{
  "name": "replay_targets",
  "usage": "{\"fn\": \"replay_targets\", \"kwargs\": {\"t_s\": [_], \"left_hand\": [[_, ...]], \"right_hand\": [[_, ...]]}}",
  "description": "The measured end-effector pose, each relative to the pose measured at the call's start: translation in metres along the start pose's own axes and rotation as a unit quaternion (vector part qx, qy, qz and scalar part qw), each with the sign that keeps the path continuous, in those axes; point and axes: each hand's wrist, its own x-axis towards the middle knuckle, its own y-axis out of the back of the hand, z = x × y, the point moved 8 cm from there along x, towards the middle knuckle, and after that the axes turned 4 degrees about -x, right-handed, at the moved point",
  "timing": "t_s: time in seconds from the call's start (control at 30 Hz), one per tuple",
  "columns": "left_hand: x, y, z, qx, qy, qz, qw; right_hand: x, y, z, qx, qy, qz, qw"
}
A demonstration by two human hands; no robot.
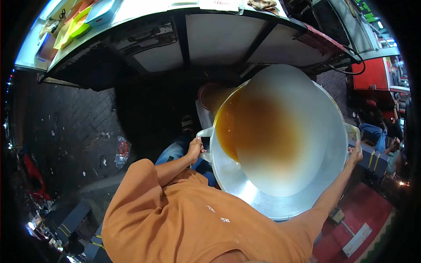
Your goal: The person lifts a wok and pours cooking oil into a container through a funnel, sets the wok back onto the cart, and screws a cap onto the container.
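A large silvery metal pot (223, 175) is in front of my body, with brown liquid (224, 127) collected toward its left and far side. The pot looks tilted that way. My left hand (195, 150) is closed around the left loop handle (205, 132). On the opposite side, my right hand (356, 154) grips the right handle (352, 130). Beyond the left rim a round container (203, 97) with a dark reddish edge is partly hidden by the pot. A blurred oval covers much of the pot's inside. Whether liquid runs over the rim is unclear.
A stall counter (153, 17) crosses the far side, holding a yellow-green tray (80, 24) and a blue container (100, 12). Crumpled plastic (123, 151) lies on the paved ground at left. A red cabinet (370, 74) and a seated person (394, 144) are at right.
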Motion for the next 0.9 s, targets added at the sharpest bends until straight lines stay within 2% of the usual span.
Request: {"fn": "replay_targets", "kwargs": {"t_s": [0.9], "left_hand": [[-0.003,0.000,0.005,0.005,0.008,-0.003,1.000]], "right_hand": [[0.005,0.002,-0.011,-0.017,0.004,0.009,1.000]]}}
